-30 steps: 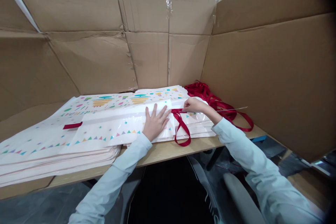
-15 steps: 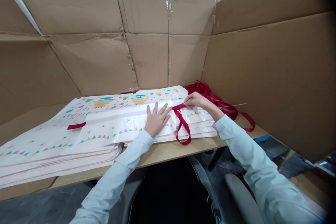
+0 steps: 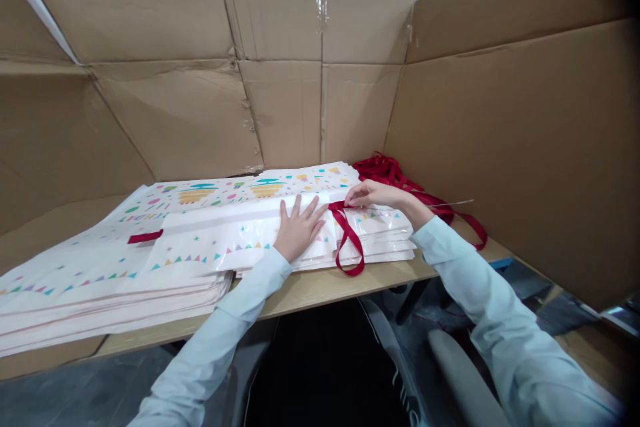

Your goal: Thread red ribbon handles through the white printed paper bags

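Observation:
My left hand (image 3: 299,230) lies flat with spread fingers on a folded white printed sheet (image 3: 200,240), which looks like a bag with coloured pennants and stars. At the sheet's right end my right hand (image 3: 370,195) pinches a red ribbon (image 3: 353,240) between thumb and fingertips. The ribbon's loop hangs over the front of the stack. A short red ribbon end (image 3: 145,237) sticks out at the sheet's left end. Behind my right wrist a thin stick or wire (image 3: 453,203) shows; whether my fingers touch it, I cannot tell.
Under the sheet are stacks of white printed sheets (image 3: 165,303) on a wooden table (image 3: 300,293). A heap of red ribbons (image 3: 383,167) lies at the back right. Cardboard walls (image 3: 280,107) close in the back and sides. Below the table edge is a chair armrest (image 3: 463,373).
My right hand has shifted slightly left and lower over the ribbon, its wrist now flatter. My left hand stays in place on the sheet.

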`<state>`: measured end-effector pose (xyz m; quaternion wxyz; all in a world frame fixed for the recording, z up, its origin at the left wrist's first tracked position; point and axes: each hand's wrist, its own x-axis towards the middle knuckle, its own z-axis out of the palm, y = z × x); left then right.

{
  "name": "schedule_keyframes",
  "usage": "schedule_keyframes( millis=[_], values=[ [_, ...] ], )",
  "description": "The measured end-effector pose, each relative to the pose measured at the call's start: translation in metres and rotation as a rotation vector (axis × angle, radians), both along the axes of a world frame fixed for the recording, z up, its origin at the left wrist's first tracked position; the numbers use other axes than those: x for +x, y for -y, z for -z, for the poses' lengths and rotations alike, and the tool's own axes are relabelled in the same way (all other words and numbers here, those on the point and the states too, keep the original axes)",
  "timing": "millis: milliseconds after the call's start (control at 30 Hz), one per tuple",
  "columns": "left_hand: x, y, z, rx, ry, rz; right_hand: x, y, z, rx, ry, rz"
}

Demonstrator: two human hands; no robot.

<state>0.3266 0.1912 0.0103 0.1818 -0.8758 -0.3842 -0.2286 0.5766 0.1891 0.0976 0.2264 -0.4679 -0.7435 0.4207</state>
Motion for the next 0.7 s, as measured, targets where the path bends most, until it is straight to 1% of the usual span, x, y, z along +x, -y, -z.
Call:
schedule_keyframes(
  millis=[100, 167, 333, 433, 500, 533, 600, 700],
  values=[
    [0.0, 0.001, 0.0, -0.007, -0.006, 0.001, 0.003, -0.002, -0.005, 0.009, 0.105, -0.108],
    [0.0, 0.002, 0.0, -0.011, -0.008, -0.001, 0.005, -0.003, -0.005, 0.027, 0.136, -0.137],
    [0.001, 0.004, -0.002, -0.03, -0.013, -0.016, 0.003, -0.007, -0.001, 0.178, 0.16, -0.017],
    [0.002, 0.004, -0.002, -0.046, -0.018, -0.021, -0.004, -0.01, -0.001, 0.322, 0.172, -0.013],
    [0.003, 0.004, -0.002, -0.057, -0.02, -0.025, -0.007, -0.011, -0.001, 0.403, 0.154, -0.068],
    [0.003, 0.005, -0.003, -0.063, -0.019, -0.027, -0.008, -0.011, -0.001, 0.416, 0.146, -0.112],
    [0.004, 0.006, -0.003, -0.078, -0.021, -0.027, -0.008, -0.011, 0.002, 0.399, 0.154, -0.188],
    [0.005, 0.008, -0.004, -0.091, -0.031, -0.02, -0.008, -0.012, 0.008, 0.399, 0.201, -0.212]
  ],
)
